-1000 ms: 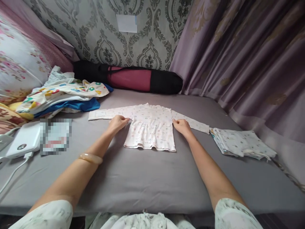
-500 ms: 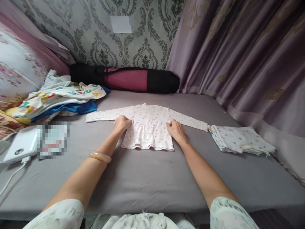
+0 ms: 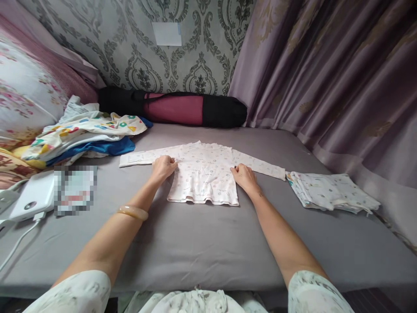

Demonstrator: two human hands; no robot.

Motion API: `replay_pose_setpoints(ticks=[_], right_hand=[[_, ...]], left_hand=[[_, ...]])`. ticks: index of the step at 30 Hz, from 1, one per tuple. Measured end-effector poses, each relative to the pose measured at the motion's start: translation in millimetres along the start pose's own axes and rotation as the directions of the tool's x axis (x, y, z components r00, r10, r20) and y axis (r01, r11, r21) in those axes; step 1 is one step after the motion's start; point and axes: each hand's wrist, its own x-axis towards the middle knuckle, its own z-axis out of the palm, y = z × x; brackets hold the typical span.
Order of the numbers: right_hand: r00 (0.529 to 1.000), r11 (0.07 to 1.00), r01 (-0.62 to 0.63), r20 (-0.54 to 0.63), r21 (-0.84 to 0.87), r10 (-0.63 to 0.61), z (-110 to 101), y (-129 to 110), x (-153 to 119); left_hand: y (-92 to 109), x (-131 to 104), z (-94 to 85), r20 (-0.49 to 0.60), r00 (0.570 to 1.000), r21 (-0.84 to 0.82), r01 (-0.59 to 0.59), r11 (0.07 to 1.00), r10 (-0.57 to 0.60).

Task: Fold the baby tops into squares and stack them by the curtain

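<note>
A: so what's different from half a second ago?

B: mostly the hands tbh. The shirt point(image 3: 203, 178) is in the same spot on the grey sheet point(image 3: 208, 243), but the left hand point(image 3: 163, 168) and right hand point(image 3: 245, 177) are a bit farther apart now, and the crease across its middle has pretty much smoothed out.

A: fingers doing what?

B: both sets look pinched together on the shirt, one at each side edge below the sleeves. Can't tell how much cloth they've got.

A: and the shirt itself?

B: pale pinkish white, little printed motifs all over, lying flat with both long sleeves stretched out sideways. Bottom hem faces the person and it's kinda wavy, with soft wrinkles above.

A: what's around it?

B: folded clothes point(image 3: 332, 191) right by the sleeve end on the right. Over left, a messy clothes pile point(image 3: 94, 126), then a white box point(image 3: 36, 195) with a cable point(image 3: 23, 238) plugged in, beside something pixelated. Long black and red bag point(image 3: 174, 109) along the wall point(image 3: 182, 65).
</note>
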Motion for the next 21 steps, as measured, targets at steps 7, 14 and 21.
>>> replay_pose_setpoints(ticks=[7,14,21], right_hand=[[0.990,0.998,0.053,0.127,0.019,-0.055,-12,7,-20],[0.952,0.987,0.130,0.266,0.095,-0.151,-21,11,-70],[0.930,0.977,0.176,0.305,0.121,-0.206,-22,21,-71]], left_hand=[[-13,-29,-2.1,0.109,0.993,-0.052,-0.050,0.997,0.055],[-24,-75,-3.6,0.236,0.953,-0.084,-0.174,0.981,0.189],[-26,-77,-17.0,0.306,0.938,-0.118,-0.135,0.984,0.165]])
